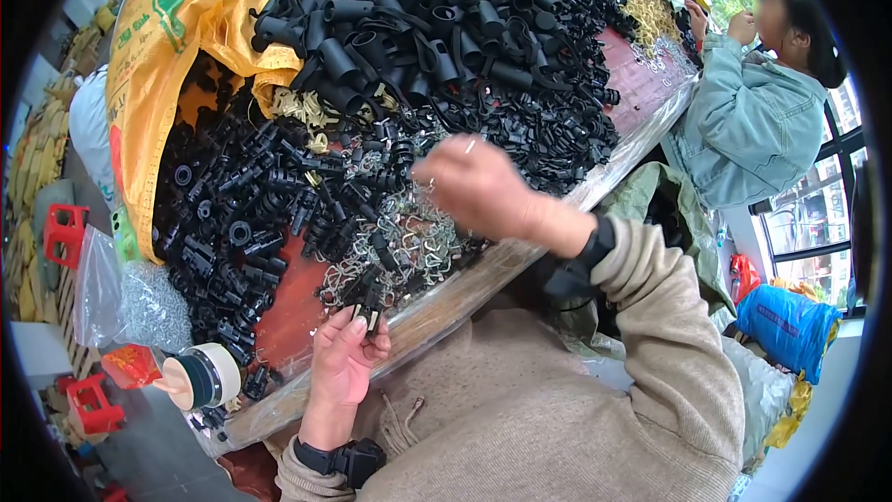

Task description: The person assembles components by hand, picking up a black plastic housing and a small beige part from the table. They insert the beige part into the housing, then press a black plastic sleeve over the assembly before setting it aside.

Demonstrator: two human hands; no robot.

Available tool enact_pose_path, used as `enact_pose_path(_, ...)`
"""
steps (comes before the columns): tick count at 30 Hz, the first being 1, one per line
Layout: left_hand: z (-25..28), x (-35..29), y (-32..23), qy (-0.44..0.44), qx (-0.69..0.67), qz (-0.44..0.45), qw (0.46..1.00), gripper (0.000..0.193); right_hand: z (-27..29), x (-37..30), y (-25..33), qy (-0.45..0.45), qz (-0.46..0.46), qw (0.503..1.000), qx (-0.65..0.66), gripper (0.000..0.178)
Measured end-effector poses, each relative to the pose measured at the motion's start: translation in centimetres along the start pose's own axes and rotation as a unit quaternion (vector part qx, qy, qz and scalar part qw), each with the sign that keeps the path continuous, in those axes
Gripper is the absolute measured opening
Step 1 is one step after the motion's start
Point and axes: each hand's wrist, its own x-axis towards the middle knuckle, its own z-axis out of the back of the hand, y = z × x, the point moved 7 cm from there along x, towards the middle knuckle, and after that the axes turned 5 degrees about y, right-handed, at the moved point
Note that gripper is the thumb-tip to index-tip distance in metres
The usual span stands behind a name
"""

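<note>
Close to the table's near edge, my left hand [347, 360] is closed, thumb and fingers pinching a small black plastic part [368, 302] with pale metal at its lower end. My right hand [478, 188], blurred by motion, hovers over the heap with its fingers curled in; whatever they may hold is hidden. Bent silver wire clips [409, 256] lie below and beside it. Left of them spreads a pile of black plastic fittings [218, 246]. Black tube-shaped holders [372, 23] are heaped at the back, and small brass-coloured pieces [307, 109] lie between the piles.
A yellow woven sack [200, 14] slumps at the left over black parts. The plastic-wrapped wooden edge [455, 302] borders the table. A lidded round container [203, 376] stands at the near left corner. Another person [753, 121] sits at the far right beside golden pieces [653, 23].
</note>
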Motion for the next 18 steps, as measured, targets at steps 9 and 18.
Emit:
enact_pose_path(9, -0.6, 0.3, 0.0, 0.01, 0.036, 0.007, 0.999, 0.024, 2.9, -3.4, -18.6, 0.135, -0.269, 0.893, -0.334, 0.024)
enact_pose_path(18, -0.7, 0.6, -0.1, 0.021, 0.037, -0.009, 0.999, 0.031, 2.2, -3.6, -18.4, 0.208, -0.348, 0.879, -0.251, 0.027)
